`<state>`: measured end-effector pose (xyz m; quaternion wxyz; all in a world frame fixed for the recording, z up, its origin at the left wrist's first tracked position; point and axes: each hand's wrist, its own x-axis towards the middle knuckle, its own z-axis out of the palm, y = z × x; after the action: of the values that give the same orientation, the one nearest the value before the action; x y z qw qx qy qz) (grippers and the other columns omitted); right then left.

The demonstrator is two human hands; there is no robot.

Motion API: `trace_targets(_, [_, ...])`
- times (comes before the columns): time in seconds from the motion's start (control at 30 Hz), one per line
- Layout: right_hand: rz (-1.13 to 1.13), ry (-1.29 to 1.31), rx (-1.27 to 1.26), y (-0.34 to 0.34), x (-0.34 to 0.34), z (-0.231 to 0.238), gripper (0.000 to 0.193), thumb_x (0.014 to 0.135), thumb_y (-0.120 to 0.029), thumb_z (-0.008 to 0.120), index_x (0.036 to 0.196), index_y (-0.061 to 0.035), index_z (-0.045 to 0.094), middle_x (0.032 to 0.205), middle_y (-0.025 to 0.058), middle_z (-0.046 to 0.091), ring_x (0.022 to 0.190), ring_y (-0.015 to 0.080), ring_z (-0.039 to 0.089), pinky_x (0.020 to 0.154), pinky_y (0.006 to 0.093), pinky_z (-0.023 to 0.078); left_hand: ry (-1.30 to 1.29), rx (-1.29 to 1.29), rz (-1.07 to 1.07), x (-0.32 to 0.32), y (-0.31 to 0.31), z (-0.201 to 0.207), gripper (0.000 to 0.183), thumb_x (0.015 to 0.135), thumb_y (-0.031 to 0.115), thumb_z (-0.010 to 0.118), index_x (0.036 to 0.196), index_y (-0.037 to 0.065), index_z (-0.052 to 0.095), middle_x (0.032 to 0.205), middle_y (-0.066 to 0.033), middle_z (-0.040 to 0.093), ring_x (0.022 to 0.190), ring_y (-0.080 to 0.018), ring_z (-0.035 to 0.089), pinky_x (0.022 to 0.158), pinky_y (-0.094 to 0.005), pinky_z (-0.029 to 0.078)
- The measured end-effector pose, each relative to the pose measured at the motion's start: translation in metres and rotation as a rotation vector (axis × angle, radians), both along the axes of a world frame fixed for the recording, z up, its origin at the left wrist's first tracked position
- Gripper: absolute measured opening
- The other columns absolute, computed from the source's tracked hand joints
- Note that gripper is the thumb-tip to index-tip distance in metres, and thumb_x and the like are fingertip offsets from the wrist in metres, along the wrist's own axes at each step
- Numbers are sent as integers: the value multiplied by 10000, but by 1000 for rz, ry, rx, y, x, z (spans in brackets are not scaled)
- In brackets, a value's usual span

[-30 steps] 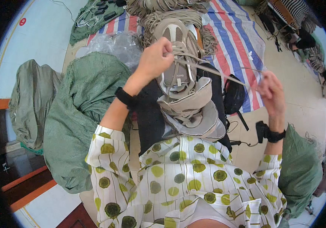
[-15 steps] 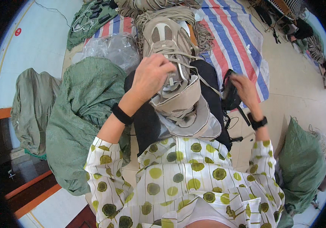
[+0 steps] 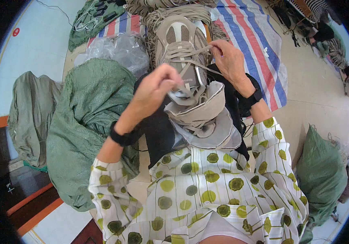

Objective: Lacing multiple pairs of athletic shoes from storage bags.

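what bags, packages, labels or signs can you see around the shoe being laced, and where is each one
Clear plastic bag: crumpled, upper left of the shoe.
Big green woven sack: bulging, left of the lap.
Second green sack: lower right, on the floor.
Small tongue label: pale, under the laces.
Round red sticker: far upper left.

Shoe (image 3: 182, 53) between sack (image 3: 89, 122) left, mat (image 3: 260, 44) right.

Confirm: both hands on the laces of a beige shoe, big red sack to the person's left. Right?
Not quite. The head view shows the sack to the person's left is green, not red. The rest stands: the left hand and the right hand both work the laces of the beige shoe.
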<state>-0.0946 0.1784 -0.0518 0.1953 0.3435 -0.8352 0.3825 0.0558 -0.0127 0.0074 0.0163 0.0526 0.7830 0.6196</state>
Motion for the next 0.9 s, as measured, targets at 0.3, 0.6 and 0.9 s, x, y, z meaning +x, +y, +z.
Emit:
trace_targets(0.3, [28,-136,62,-15,9,14,84,790,-139,532,808,-61,556,682,137,587,632,310,589,563,381,454,1,-1194,509,153,-223,22,103,880,140,429,867,47,471,689,-62,462,623,-177,453,589,-282,387])
trace_targets(0.6, [247,-884,52,20,15,13,289,875,-272,524,735,-20,557,582,13,544,483,88,489,467,240,376,17,-1093,398,109,-110,-13,90,788,11,472,860,52,505,845,-144,538,776,-349,540,641,-396,431])
trace_targets(0.9, [531,-1001,-53,31,38,42,215,875,-258,557,790,-61,574,611,-85,410,537,-3,337,462,171,250,327,-591,486,-40,-4,1,128,782,144,572,780,20,606,787,-121,578,757,-276,572,678,-359,444])
